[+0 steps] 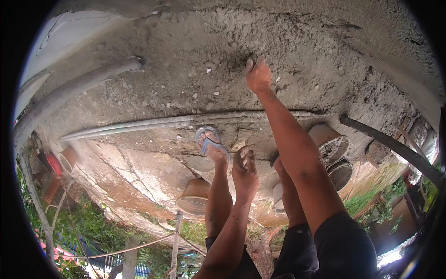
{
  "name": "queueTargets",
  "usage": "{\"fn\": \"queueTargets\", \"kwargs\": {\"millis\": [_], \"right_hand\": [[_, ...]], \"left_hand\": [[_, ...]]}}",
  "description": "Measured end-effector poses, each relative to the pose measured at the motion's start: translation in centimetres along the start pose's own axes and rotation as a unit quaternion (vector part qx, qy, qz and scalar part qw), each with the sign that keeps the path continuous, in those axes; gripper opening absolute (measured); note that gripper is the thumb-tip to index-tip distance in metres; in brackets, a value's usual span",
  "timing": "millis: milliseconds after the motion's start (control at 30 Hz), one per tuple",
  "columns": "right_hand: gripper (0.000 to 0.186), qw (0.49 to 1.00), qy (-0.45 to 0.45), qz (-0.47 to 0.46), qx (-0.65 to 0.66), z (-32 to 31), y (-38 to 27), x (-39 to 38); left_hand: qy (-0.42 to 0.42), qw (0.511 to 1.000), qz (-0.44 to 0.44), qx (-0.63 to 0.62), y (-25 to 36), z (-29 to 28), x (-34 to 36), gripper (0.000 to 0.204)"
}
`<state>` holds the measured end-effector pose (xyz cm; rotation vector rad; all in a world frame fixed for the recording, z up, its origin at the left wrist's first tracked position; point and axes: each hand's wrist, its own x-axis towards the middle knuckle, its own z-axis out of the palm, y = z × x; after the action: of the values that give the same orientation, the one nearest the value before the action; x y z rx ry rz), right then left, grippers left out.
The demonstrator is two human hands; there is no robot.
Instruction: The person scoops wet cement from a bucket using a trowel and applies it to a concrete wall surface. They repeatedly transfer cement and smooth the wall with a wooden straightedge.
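My right hand (259, 76) reaches far ahead, down at a rough grey surface of crumbly mortar or soil (186, 51). Its fingers are curled together beside a dark loose patch; whatever they grip, if anything, is hidden. Nearer to me, my left hand (245, 174) hangs with loosely bent, dusty fingers, a gap showing between them and nothing visible inside. Just left of it is my foot in a blue flip-flop (204, 132). Two thin pale poles (134, 126) lie across the ground between the two hands.
A beige bucket (193, 195) stands left of my legs. More buckets (324, 135) stand at the right, partly behind my right arm. A thick grey pole (79, 88) slants at the left, a dark pole (395, 144) at the right. A rope (125, 251) runs near plants behind.
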<state>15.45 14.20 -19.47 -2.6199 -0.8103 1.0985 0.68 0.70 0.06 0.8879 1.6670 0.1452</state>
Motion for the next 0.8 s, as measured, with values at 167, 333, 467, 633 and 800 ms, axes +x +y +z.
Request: {"fn": "queueTargets", "kwargs": {"millis": [167,333,467,633,800], "right_hand": [[0.051,0.996,0.014,-0.089,0.008,-2.3,4.9,0.0],[0.047,0.988,-0.117,-0.061,0.081,-9.8,10.9,-3.6],[0.031,0.99,0.002,-0.134,0.053,-15.4,20.9,-12.1],[0.034,0.964,-0.079,0.166,0.193,-27.4,24.9,-28.6],[0.032,0.971,0.139,0.132,-0.144,-21.6,32.7,-33.9]], "left_hand": [[-0.006,1.0,0.004,-0.008,-0.7,0.2,-0.2,0.033],[-0.021,1.0,-0.013,0.017,-1.3,1.8,-0.6,0.038],[-0.09,0.995,-0.045,-0.007,-4.4,2.7,-0.7,0.052],[-0.051,0.998,0.02,0.028,-4.1,4.7,-1.7,0.041],[-0.045,0.997,0.023,0.051,-3.6,5.3,-1.8,0.044]]}}
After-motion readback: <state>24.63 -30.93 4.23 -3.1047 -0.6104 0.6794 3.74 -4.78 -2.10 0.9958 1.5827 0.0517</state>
